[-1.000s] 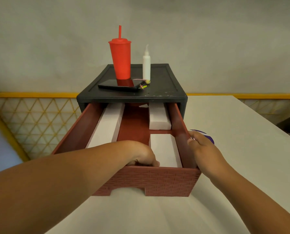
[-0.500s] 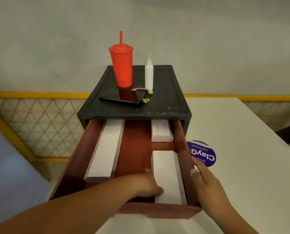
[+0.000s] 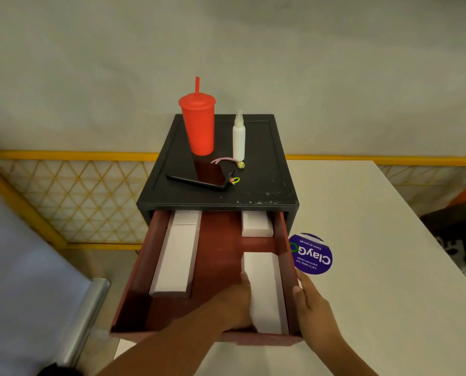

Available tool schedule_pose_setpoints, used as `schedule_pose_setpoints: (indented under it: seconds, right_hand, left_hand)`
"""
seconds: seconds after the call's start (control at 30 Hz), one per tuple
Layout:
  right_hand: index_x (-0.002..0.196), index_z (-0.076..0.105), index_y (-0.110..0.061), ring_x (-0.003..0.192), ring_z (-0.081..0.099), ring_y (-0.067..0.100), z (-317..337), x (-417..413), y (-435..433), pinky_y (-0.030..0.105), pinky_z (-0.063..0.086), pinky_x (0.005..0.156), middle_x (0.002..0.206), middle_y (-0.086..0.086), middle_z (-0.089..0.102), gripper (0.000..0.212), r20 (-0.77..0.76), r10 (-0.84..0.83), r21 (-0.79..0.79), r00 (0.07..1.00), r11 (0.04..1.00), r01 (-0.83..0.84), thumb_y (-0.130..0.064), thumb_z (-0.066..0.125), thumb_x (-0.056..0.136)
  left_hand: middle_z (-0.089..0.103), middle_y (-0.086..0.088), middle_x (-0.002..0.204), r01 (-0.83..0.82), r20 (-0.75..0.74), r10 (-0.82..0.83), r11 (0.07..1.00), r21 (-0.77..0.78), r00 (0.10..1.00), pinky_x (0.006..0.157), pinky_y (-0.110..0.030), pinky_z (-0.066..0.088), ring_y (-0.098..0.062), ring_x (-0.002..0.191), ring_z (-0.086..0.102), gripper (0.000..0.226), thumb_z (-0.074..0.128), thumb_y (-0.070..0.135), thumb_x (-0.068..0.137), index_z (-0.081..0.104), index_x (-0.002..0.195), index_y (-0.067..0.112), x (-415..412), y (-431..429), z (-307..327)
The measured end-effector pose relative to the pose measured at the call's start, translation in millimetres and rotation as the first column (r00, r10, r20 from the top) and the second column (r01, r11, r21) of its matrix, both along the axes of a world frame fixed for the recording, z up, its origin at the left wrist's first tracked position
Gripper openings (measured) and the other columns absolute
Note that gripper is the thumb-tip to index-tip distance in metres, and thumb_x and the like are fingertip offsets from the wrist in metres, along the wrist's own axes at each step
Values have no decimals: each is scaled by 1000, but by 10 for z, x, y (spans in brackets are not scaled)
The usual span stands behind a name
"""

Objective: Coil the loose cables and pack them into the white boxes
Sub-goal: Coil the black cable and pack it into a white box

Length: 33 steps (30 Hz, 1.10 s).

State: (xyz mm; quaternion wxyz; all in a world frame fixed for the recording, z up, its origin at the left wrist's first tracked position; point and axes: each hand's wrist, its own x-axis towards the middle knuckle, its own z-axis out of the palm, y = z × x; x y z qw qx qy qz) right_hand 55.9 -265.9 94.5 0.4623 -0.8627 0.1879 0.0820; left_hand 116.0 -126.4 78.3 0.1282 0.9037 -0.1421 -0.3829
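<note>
A red-brown drawer [image 3: 145, 267] stands pulled out of a black cabinet [image 3: 259, 191]. Three white boxes lie in it: a long one [image 3: 176, 259] on the left, a short one [image 3: 256, 225] at the back right, and one [image 3: 267, 283] at the front right. My left hand [image 3: 236, 305] reaches into the drawer and curls around the left side of the front right box. Against the outside of the drawer's right wall, my right hand [image 3: 312, 310] grips with the thumb at the rim. No loose cable shows.
On the cabinet top stand a red cup with a straw [image 3: 198, 126] and a white bottle [image 3: 239, 137], with a dark phone [image 3: 204, 173] lying in front. A purple round sticker [image 3: 310, 253] is on the white table [image 3: 375, 280]. A metal rail [image 3: 90, 308] lies at the lower left.
My left hand has moved from the drawer's front wall to the front right white box. The view now looks more steeply down into the drawer. My right hand stays on the right wall.
</note>
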Motion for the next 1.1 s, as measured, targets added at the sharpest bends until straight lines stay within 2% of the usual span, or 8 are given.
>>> schedule_pose_setpoints:
  seconds: [0.07, 0.27, 0.5, 0.7, 0.73, 0.8, 0.87, 1.1]
  right_hand:
    - [143, 25, -22, 122, 50, 25, -3, 2, -6, 36, 40, 102, 140, 1, 46, 45, -14, 7, -16, 1000, 1000, -7, -31, 28, 99]
    - [144, 23, -22, 127, 46, 22, -87, 5, -47, 29, 36, 105, 143, -1, 42, 45, -12, 51, -77, 999, 996, -52, -29, 25, 100]
    - [144, 21, -26, 106, 53, 11, -161, 38, -98, 22, 37, 101, 137, -3, 48, 45, -38, 74, -63, 997, 995, -76, -32, 24, 100]
    - [143, 20, -27, 127, 47, 15, -251, 89, -139, 24, 31, 107, 143, -6, 41, 52, -62, 82, -38, 995, 996, -85, -44, 22, 94]
    - [143, 19, -28, 128, 46, 15, -246, 96, -139, 25, 31, 108, 144, -8, 40, 57, -66, 86, -22, 994, 996, -88, -54, 22, 92]
    - [142, 17, -31, 128, 45, 14, -252, 112, -172, 24, 30, 108, 140, -13, 39, 104, -76, 100, 11, 992, 995, -99, -93, 5, 59]
    - [143, 12, -32, 129, 44, 12, -307, 126, -216, 20, 28, 108, 141, -12, 39, 140, -128, 110, -14, 986, 994, -113, -98, -16, 23]
    - [144, 1, -27, 134, 35, 7, -367, 196, -279, 11, 21, 108, 150, -11, 26, 153, -240, 176, -74, 955, 977, -198, -92, -28, 9]
  left_hand:
    - [51, -12, 131, 29, 60, -30, 999, 26, 998, 95, -33, 46, -26, 115, 54, 107, 71, 34, 80, -9, 148, 12, 5, 13, -10]
    - [57, -9, 119, -49, 194, 68, 994, -101, 979, 89, -29, 50, -22, 104, 58, 73, 69, 31, 80, 32, 140, 12, 170, 76, -83]
    - [49, -16, 134, 12, 242, 10, 996, -90, 970, 102, -32, 40, -28, 121, 49, 74, 50, 26, 94, 4, 151, 14, 350, 45, -197]
    - [16, -6, 156, -207, -85, 192, 950, -234, 978, 94, -23, 36, -27, 136, 31, 115, 72, 19, 78, -19, 146, 28, 614, -19, -177]
    - [11, -5, 157, -235, -105, 216, 942, -238, 971, 98, -26, 34, -28, 139, 26, 121, 76, 21, 74, -22, 145, 31, 703, -39, -209]
    - [7, -5, 158, -314, -134, 288, 914, -255, 948, 112, -38, 25, -31, 143, 16, 127, 80, 29, 70, -25, 143, 35, 890, -95, -278]
    - [10, -7, 158, -448, -207, 400, 837, -316, 893, 115, -43, 21, -31, 143, 17, 118, 76, 31, 75, -20, 145, 35, 1050, -154, -331]
    - [43, -4, 143, -634, -259, 595, 594, -495, 761, 105, -39, 39, -25, 126, 46, 67, 59, 16, 89, 26, 147, 27, 1415, -293, -520]
